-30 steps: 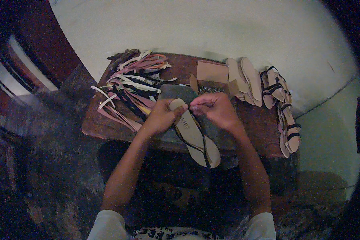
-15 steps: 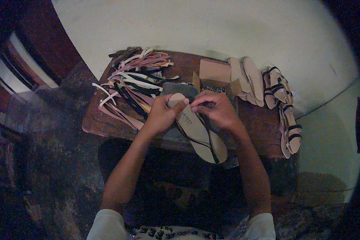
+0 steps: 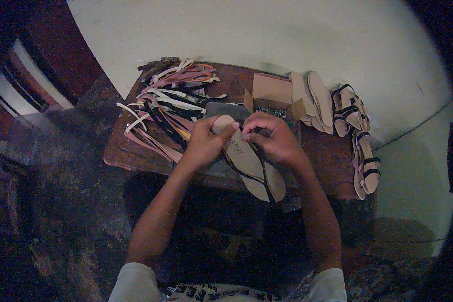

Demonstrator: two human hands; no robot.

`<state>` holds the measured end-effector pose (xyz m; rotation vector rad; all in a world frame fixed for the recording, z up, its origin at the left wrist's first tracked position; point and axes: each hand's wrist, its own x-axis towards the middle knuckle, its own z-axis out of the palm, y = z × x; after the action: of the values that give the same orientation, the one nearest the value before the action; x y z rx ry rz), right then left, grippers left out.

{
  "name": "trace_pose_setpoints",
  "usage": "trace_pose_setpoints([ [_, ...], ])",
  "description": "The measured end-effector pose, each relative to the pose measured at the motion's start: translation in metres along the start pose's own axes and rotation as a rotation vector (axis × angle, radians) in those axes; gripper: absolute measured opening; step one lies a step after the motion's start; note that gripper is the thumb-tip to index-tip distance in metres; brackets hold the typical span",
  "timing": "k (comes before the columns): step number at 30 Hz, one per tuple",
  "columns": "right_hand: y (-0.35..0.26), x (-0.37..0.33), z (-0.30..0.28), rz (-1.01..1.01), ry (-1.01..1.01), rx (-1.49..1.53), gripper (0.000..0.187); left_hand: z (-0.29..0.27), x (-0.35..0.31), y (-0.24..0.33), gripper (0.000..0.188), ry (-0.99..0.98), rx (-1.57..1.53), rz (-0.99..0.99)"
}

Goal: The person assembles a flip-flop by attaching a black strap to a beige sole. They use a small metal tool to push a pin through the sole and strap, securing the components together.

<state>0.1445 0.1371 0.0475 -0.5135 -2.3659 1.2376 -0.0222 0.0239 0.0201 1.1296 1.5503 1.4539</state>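
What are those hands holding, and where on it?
A tan sandal sole: the left hand grips its far end, and the right hand pinches its thin black strap there.

Seen from above: low wooden table point(image 3: 332, 156) set against a pale wall. Left hand point(image 3: 204, 143) gripping the toe end of a tan sandal sole point(image 3: 251, 163); right hand point(image 3: 272, 138) pinching a thin dark strap point(image 3: 259, 171) lying along that sole. Heap of loose straps point(image 3: 166, 108), pink, white and dark, spread on the table's left part. Small open cardboard box point(image 3: 272, 90) just behind the hands. Bare soles point(image 3: 312, 98) and finished sandals point(image 3: 355, 118) lined along the right edge.
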Motion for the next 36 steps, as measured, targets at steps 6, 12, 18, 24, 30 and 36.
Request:
trace_pose_setpoints([
  [6,-0.003,0.000,0.003,-0.006,0.005,-0.003,0.011,-0.002,0.001,-0.005,0.025,-0.006,-0.007,0.036],
  [12,0.005,0.001,-0.001,-0.053,-0.002,-0.053,0.011,0.000,0.001,-0.003,0.025,0.010,0.012,0.003],
  [18,0.000,0.000,0.000,-0.006,-0.006,-0.026,0.009,-0.002,0.002,-0.006,0.023,-0.027,0.013,-0.032],
  [24,-0.002,0.000,0.000,0.056,-0.025,0.011,0.010,-0.002,0.000,-0.002,0.023,-0.019,0.014,-0.014],
  [30,0.002,0.000,0.001,0.046,-0.032,0.014,0.010,-0.002,-0.001,-0.001,0.026,0.001,0.007,0.001],
  [36,-0.006,0.000,0.001,0.109,-0.032,-0.014,0.010,0.000,-0.002,0.000,0.027,0.015,0.025,0.012],
])
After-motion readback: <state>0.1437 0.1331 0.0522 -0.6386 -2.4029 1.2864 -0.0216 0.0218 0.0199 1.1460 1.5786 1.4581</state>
